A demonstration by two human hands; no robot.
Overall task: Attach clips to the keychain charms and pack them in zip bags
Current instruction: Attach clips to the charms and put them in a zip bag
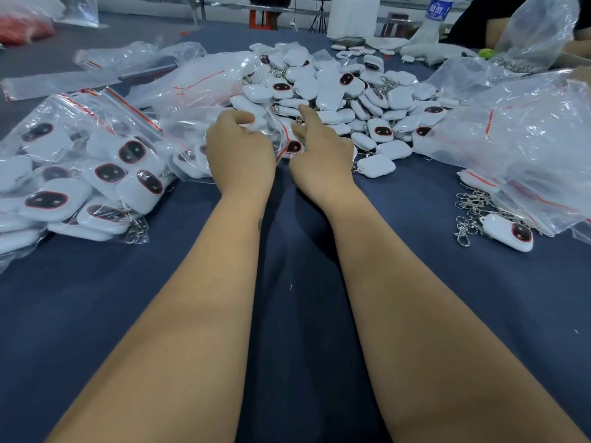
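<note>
A heap of white keychain charms [335, 91] with dark red-rimmed faces and metal clips lies at the middle of the blue table [303, 251]. My left hand [240, 148] grips a clear zip bag [278, 129] with a red seal strip at its mouth. My right hand [319, 151] is at the bag's opening, index finger stretched out, thumb and finger pinching at a charm [292, 147] that shows through the plastic. Its other fingers are hidden.
Filled zip bags of charms [96, 174] are piled at the left. Empty zip bags [527, 139] lie at the right, with loose metal clips [470, 212] and one charm [511, 233] beside them. A water bottle [438, 8] and another person's arm [575, 49] are at the far right.
</note>
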